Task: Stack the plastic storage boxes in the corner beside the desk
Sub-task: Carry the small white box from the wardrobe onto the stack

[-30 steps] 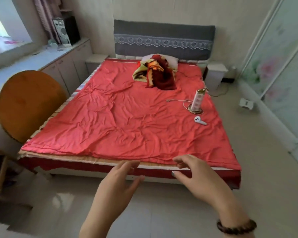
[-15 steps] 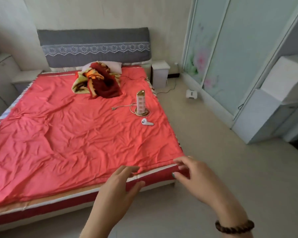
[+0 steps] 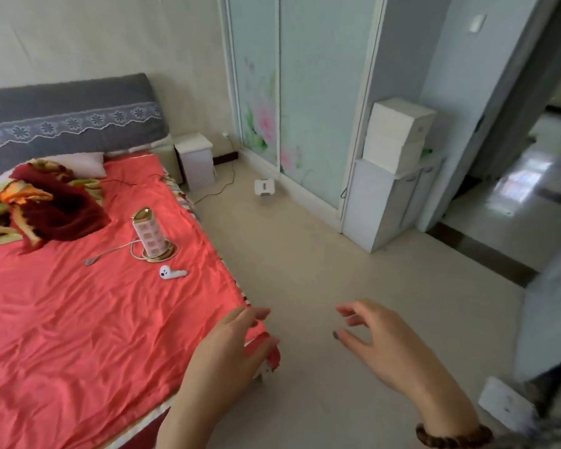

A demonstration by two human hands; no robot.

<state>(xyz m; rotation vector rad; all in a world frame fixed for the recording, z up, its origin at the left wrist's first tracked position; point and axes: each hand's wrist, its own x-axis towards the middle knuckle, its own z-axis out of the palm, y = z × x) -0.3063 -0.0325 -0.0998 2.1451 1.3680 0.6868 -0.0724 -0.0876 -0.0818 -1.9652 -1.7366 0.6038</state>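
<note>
the left hand [image 3: 230,348] hangs over the foot corner of the bed [image 3: 78,319], fingers relaxed and a little apart, holding nothing; whether it touches the red sheet cannot be told. the right hand [image 3: 382,348] is out over the bare floor [image 3: 305,270], fingers loosely curved and spread, thumb apart from them, also holding nothing, with a bead bracelet [image 3: 454,437] on its wrist. two white boxes [image 3: 399,134] sit stacked on a pale cabinet [image 3: 386,202] by the doorway, well apart from both hands; whether they are plastic cannot be told. a blurred white box-like thing [image 3: 506,403] lies on the floor at the lower right. on the bed a small tower lamp-like object [image 3: 149,234] stands upright with a cord coiled at its base, a white earbud-shaped item [image 3: 172,273] just beside it, and a crumpled dark red blanket [image 3: 46,202] near the grey headboard [image 3: 68,111]. a white nightstand [image 3: 196,160] stands beside the bed, next to the flower-printed sliding doors [image 3: 272,108].
</note>
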